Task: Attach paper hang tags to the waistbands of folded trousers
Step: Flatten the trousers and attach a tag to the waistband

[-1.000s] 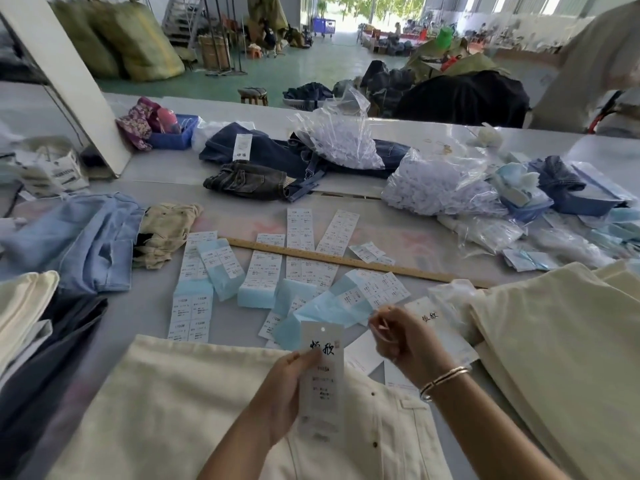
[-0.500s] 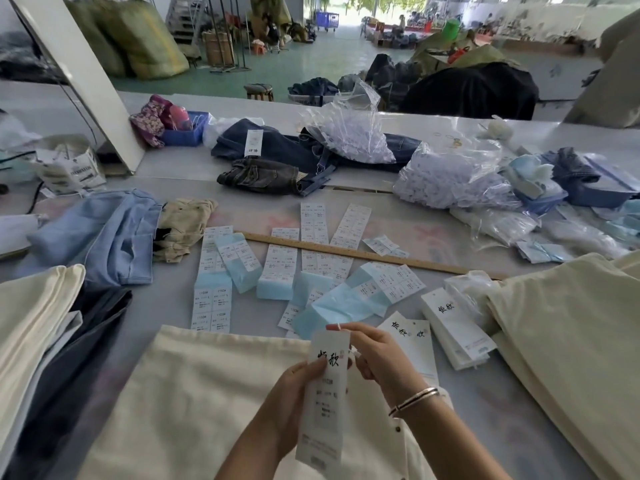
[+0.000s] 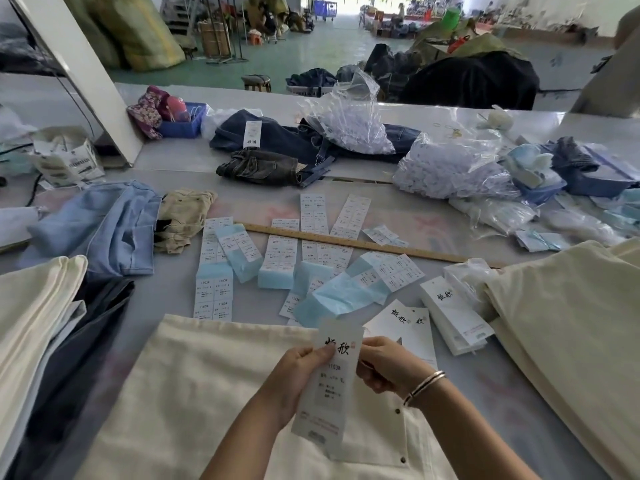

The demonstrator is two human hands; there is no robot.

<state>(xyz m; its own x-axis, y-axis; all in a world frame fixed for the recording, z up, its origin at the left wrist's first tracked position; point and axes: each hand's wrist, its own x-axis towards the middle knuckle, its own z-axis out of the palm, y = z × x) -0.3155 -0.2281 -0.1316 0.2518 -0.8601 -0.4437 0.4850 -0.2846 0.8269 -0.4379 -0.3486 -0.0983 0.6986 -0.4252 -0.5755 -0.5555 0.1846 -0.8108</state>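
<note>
Here, in the head view, some things are hard to see. The small print on the hang tag (image 3: 329, 382) is too blurry to read, and only the big black brush letters near its top stand out. The tag covers part of both hands. The cream trousers (image 3: 194, 393) under the hands run off the bottom of the picture, so the full shape is cut off. A second cream pile (image 3: 568, 327) on the right runs off the side too. Clear bags (image 3: 446, 171) at the back hold small white bits that cannot be made out.

The left hand (image 3: 294, 379) holds the long white tag upright above the trousers. Its fingers are curled round the tag's left edge, with the thumb pressed on the front just under the black letters. The right hand (image 3: 388, 367) is on the tag's right edge, with its fingers bent in close. Whether it pinches the tag or something tiny behind it cannot be told. A silver bangle (image 3: 424, 388) sits on the right wrist.

More white tags (image 3: 453, 315) lie in a stack just beyond the right hand. Sticker sheets (image 3: 280, 258) and a wooden ruler (image 3: 363, 243) lie on the grey table (image 3: 502, 403) farther back.
</note>
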